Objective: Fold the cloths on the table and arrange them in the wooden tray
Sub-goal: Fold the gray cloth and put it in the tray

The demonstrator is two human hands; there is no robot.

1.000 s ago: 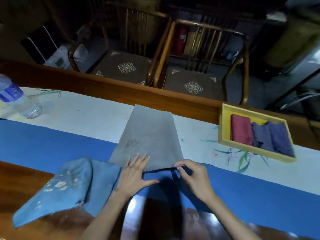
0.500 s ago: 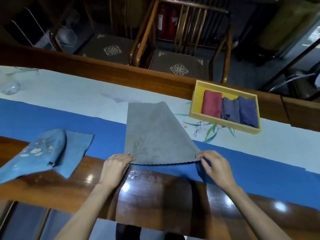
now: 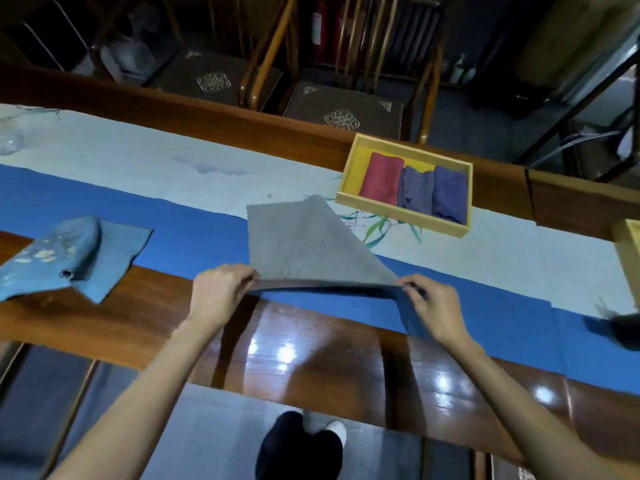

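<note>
A grey cloth lies on the table runner, its near edge lifted off the surface. My left hand pinches the near left corner and my right hand pinches the near right corner. The far edge still rests flat on the runner. At the far right stands a wooden tray with a yellow floor, holding a folded red cloth and two folded purple-blue cloths. A light blue flowered cloth lies crumpled at the left.
The blue and pale runner covers the middle of the glossy wooden table. Two wooden chairs stand behind it. A second wooden box shows at the right edge, a dark object below it.
Both hands have pulled the grey cloth toward the near edge, spread to its two near corners, and lifted that edge off the table. The view has shifted right.
</note>
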